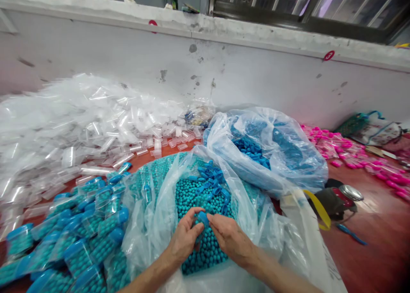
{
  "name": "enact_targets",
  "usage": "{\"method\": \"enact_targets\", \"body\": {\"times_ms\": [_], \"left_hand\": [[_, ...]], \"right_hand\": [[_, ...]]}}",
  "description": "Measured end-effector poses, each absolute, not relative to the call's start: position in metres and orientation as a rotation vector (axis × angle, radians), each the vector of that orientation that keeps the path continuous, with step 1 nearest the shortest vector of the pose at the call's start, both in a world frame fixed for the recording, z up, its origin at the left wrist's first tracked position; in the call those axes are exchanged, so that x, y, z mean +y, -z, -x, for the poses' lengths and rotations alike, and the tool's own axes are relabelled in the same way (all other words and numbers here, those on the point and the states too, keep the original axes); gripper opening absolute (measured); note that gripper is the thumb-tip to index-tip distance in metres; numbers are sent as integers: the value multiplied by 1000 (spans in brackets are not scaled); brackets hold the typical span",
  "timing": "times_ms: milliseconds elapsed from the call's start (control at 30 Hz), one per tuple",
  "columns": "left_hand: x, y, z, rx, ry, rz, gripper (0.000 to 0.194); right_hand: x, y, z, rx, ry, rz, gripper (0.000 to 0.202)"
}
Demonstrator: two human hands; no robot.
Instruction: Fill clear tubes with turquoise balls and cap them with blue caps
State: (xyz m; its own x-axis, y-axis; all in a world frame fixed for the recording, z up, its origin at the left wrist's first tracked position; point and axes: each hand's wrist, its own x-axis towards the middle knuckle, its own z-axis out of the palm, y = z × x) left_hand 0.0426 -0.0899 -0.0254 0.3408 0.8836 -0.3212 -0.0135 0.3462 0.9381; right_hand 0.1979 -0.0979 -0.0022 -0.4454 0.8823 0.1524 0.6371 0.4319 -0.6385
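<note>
Blue cap [203, 218] pinched between fingers of left hand [185, 238] and right hand [231, 238], above teal beads [195, 194] in bag [150, 224]

Red-brown table [378, 241]: clear tubes [96, 126], filled tubes [80, 241], 2 plastic bags [288, 156], pink tubes [352, 160].

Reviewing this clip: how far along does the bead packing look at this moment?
Partway. Done: a pile of filled tubes with blue caps lies at the left. In hand: the left hand and right hand meet over the open bag of teal beads, pinching a blue cap. Left: a large heap of empty clear tubes, many loose beads, and a second bag of blue caps.
</note>
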Motion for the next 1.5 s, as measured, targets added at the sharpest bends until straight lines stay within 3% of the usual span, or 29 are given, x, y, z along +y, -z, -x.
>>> {"method": "enact_targets", "body": {"times_ms": [133, 267, 367, 567, 767, 1000, 1100, 1267, 1500], "left_hand": [[-90, 15, -43, 1135, -789, -1134, 40], [-88, 6, -39, 1101, -680, -1125, 53], [-87, 6, -37, 1092, -639, -1104, 52], [-86, 0, -33, 1047, -570, -1078, 56], [-91, 1, -39, 1143, -666, -1131, 41], [-88, -6, -32, 1003, -572, -997, 66], [-90, -9, -31, 975, -546, -955, 61], [-97, -3, -39, 1066, -647, -1077, 33], [-91, -5, -32, 993, -558, -1118, 35]], "right_hand": [[-95, 2, -196, -2087, -774, 1293, 27], [-97, 4, -191, -1960, -731, 1328, 27], [-99, 8, -190, -2006, -687, 1317, 31], [-101, 5, -189, -1844, -991, 1405, 27], [-109, 8, -190, -1987, -657, 1252, 34], [-98, 11, -191, -1498, -1364, 1417, 23], [-103, 9, -190, -1657, -1205, 1394, 25], [-110, 4, -195, -2005, -854, 1225, 29], [-92, -13, -209, -1583, -1510, 1188, 24]]}}
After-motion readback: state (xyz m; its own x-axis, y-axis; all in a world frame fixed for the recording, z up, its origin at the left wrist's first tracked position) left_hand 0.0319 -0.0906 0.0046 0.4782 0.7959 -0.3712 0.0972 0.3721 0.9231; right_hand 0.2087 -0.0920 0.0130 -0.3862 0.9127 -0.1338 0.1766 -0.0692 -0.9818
